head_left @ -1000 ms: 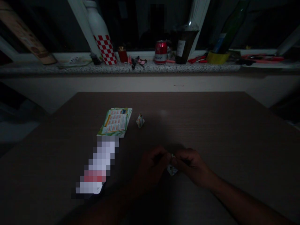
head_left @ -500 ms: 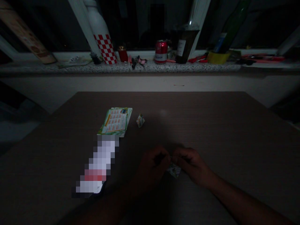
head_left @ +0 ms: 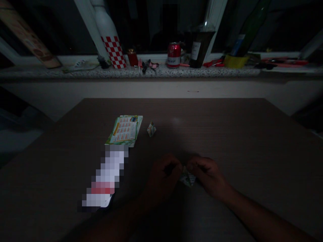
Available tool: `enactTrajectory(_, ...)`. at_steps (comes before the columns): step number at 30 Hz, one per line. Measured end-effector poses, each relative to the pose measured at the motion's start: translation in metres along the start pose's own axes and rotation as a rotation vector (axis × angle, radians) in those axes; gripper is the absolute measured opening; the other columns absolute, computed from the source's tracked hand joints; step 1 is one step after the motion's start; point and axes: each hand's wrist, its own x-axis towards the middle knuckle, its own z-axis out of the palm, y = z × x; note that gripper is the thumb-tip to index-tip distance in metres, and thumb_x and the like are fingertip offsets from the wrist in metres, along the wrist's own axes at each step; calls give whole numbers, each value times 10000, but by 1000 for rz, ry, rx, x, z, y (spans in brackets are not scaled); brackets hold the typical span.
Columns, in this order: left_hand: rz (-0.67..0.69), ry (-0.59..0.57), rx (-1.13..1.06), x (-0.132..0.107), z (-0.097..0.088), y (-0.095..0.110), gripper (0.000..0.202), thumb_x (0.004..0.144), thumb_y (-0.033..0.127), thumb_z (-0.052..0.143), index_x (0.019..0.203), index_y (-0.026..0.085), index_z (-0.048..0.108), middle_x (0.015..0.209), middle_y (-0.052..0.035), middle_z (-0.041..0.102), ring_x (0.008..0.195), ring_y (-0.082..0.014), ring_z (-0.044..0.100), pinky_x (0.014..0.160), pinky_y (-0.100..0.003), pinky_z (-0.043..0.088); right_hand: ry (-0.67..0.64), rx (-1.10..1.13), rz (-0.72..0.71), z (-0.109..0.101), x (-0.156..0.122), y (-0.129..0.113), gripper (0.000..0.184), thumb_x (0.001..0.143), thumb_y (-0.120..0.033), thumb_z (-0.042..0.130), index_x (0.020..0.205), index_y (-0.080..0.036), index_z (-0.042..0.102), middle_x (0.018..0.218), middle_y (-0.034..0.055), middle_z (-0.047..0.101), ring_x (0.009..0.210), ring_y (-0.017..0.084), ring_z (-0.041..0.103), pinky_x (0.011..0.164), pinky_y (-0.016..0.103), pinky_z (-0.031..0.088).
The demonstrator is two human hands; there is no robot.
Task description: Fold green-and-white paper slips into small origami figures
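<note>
Between my two hands is a small folded piece of printed paper, white and green, roughly triangular with a point toward me. My left hand pinches its upper left edge between thumb and finger. From the other side my right hand grips the upper right edge in the same way. Dim light hides the fingertips in part. Farther off on the table stands a small folded paper shape. Left of it lies a stack of printed calendar cards, green and white.
A phone with a lit, blurred screen lies on the table near my left forearm. Behind, the stone windowsill holds a checkered bottle, a red can, a dark cup and a green bottle.
Both hands stay on the folded paper. The paper's lower point has risen a little, away from me, and my right hand has shifted and turned slightly.
</note>
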Motion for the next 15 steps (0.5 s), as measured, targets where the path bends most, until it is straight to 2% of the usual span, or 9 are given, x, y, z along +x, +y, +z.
enactTrajectory(11,3,96,-34,1,-2,0,150,825,187,555,678,160,557,651,33,500,610,-104,458,573,-216,359,170,37,89,-1,0,4,287,900,-388,534,697,-191,585,564,-30,467,530,126,440,495,239,351)
enactTrajectory(15,-7,118,4,1,-3,0,150,818,182,556,669,165,549,646,32,494,615,-109,453,580,-224,357,246,39,105,-2,0,3,278,901,-410,533,734,-197,596,581,-27,499,544,128,464,501,235,365)
